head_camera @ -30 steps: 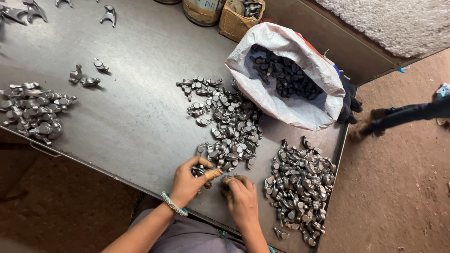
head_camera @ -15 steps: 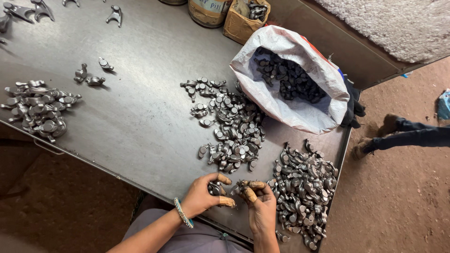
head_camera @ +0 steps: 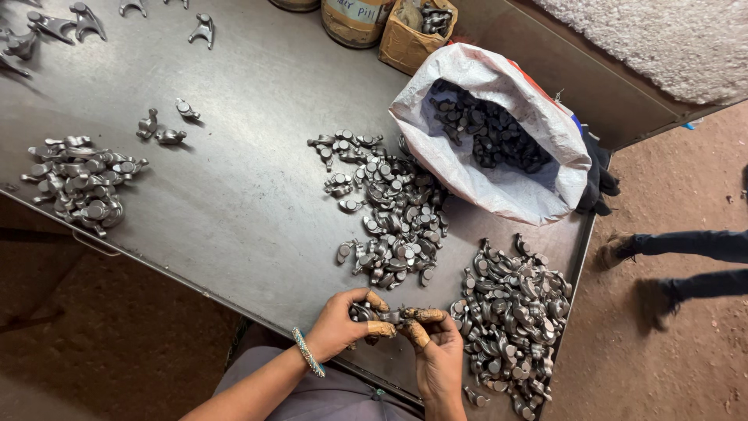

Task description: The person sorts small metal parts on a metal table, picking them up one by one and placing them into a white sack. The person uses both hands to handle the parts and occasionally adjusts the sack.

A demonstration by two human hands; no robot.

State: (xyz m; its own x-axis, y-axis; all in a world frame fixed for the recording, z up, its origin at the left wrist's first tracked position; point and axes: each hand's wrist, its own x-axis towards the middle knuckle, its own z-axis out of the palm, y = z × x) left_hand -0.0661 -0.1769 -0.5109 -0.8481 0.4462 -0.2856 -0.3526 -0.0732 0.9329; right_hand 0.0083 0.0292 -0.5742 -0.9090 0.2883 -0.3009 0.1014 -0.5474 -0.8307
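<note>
Both hands pinching a small cluster of grey metal parts (head_camera: 387, 316) between them at the near table edge; left hand (head_camera: 336, 326) curling round the parts from one side, right hand (head_camera: 436, 351) gripping the other end, fingertips (head_camera: 380, 329) wearing stained tan covers and pressed onto the metal. Just beyond the grip, the middle pile (head_camera: 389, 210) is lying spread and loose. Right beside the grip, on the right-hand side, the denser pile (head_camera: 510, 312) is sitting heaped at the table corner. Further out past both, the white sack (head_camera: 499, 132) is standing open, dark parts still inside, so plenty looks unhandled. Well off to the left of the grip, a smaller pile (head_camera: 78, 183) and a few strays. Judging progress: partway, both the sack and the middle pile still holding stock. Hard to make out: how many pieces are in the pinch, and their exact shape, fingers covering most. Right forearm cut off by the frame bottom; another person's legs (head_camera: 686, 257) at the right edge.
</note>
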